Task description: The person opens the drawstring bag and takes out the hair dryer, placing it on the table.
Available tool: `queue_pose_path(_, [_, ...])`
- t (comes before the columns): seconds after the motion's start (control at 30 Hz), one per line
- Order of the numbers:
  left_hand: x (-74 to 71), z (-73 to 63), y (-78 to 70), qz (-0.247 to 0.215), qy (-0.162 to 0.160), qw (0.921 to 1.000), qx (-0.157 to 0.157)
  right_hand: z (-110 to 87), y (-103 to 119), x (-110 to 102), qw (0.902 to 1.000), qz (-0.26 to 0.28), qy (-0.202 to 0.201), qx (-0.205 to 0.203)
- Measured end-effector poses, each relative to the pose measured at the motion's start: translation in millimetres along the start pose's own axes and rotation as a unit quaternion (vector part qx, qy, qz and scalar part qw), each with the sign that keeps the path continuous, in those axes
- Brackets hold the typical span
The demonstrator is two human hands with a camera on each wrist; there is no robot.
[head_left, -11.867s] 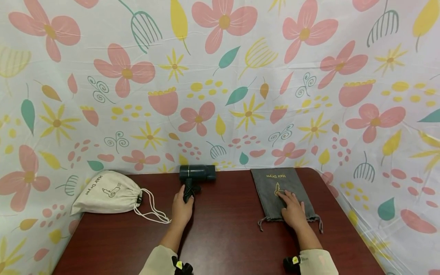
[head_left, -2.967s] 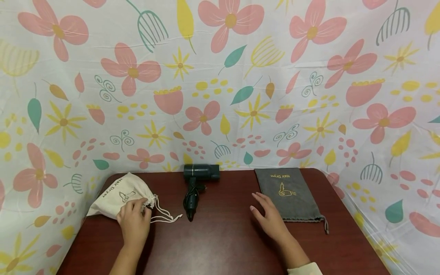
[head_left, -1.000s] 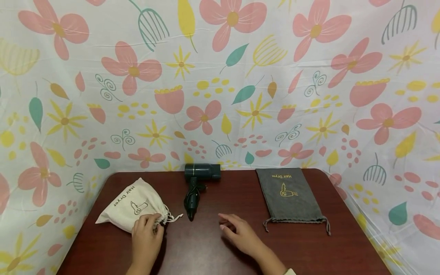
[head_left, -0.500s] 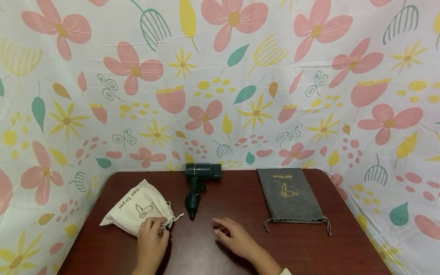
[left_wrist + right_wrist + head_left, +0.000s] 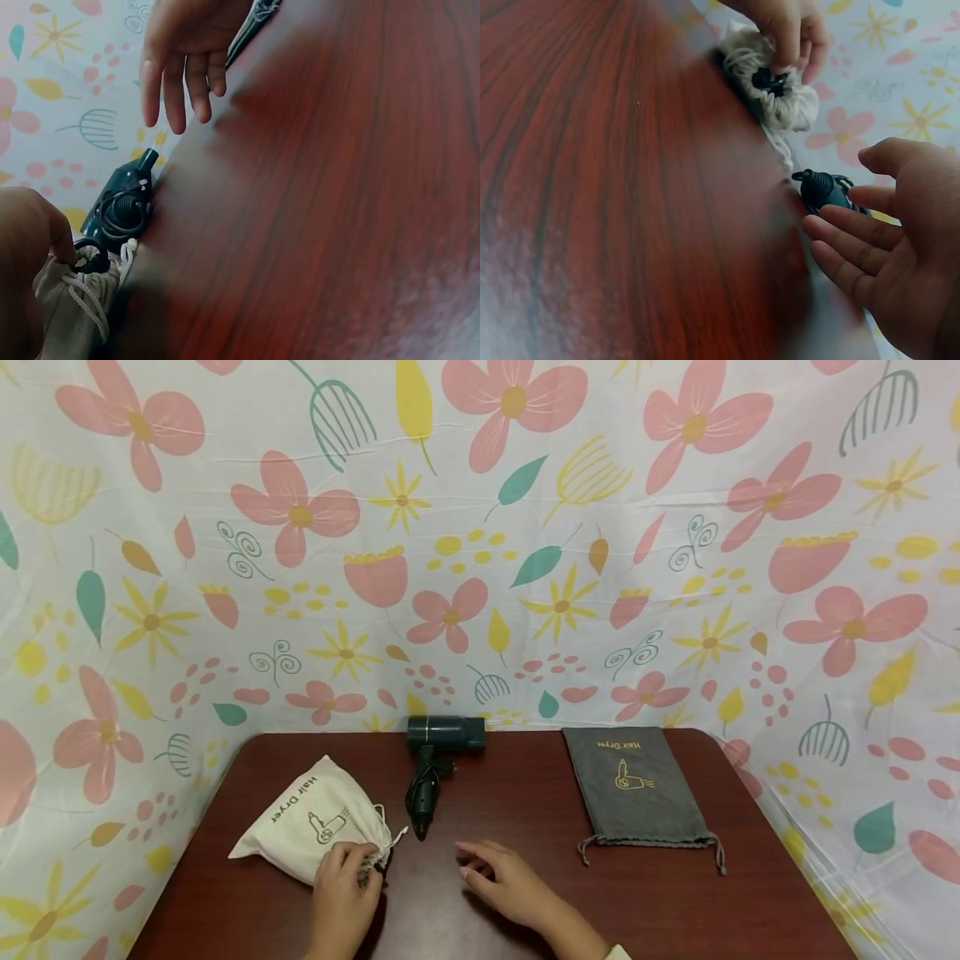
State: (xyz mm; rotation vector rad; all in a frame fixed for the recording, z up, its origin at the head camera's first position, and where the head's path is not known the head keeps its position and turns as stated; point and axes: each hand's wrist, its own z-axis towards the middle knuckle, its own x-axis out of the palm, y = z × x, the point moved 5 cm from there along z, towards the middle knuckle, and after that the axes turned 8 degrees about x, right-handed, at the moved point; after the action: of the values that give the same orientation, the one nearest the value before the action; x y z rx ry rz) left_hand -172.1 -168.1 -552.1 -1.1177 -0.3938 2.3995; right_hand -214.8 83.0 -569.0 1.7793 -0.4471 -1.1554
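My left hand [image 5: 345, 893] grips the gathered mouth of a cream drawstring bag [image 5: 300, 827] printed "Hair Dryer", which lies full on the left of the table. Something black [image 5: 769, 81] shows in the bag's mouth in the right wrist view; its kind I cannot tell. My right hand [image 5: 506, 885] is held to the right of the bag, palm inward, fingers loosely extended and holding nothing. Behind the hands lies a dark green hair dryer [image 5: 446, 735], its cord wound about the handle. The white drawstrings [image 5: 90, 304] hang from the bag's neck in the left wrist view.
A flat grey drawstring pouch [image 5: 637, 793], also printed "Hair Dryer", lies at the right back of the dark red wooden table [image 5: 750, 902]. A flower-patterned cloth [image 5: 480, 527] stands along the back and sides.
Earlier my left hand held the hair dryer's handle and my right touched the grey pouch. Since then my left hand has drawn the cream bag right and nearer; my right hand has moved left.
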Motion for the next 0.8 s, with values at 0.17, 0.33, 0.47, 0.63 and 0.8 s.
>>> queue_pose_path(0.17, [-0.3,-3.2,-3.5,-0.001,0.004,1.0000,-0.006,1.3,3.5,4.9,0.9999,0.002,0.008,-0.008])
queue_pose_path(0.33, [1.7,-7.7,-9.3,0.004,0.020,0.9998,-0.003,3.0,6.3,8.2,0.9999,-0.004,0.002,-0.015])
queue_pose_path(0.47, [3.2,-11.7,-13.5,0.005,0.026,0.9997,-0.001,4.7,10.0,11.2,0.9996,-0.015,-0.003,-0.023])
queue_pose_path(0.63, [4.1,-14.5,-17.3,0.007,0.036,0.9992,-0.014,6.3,13.8,16.5,0.9996,-0.015,0.000,-0.023])
queue_pose_path(0.8, [3.1,-14.8,-19.3,0.006,0.036,0.9992,-0.017,6.5,18.5,21.7,0.9997,-0.005,0.008,-0.023])
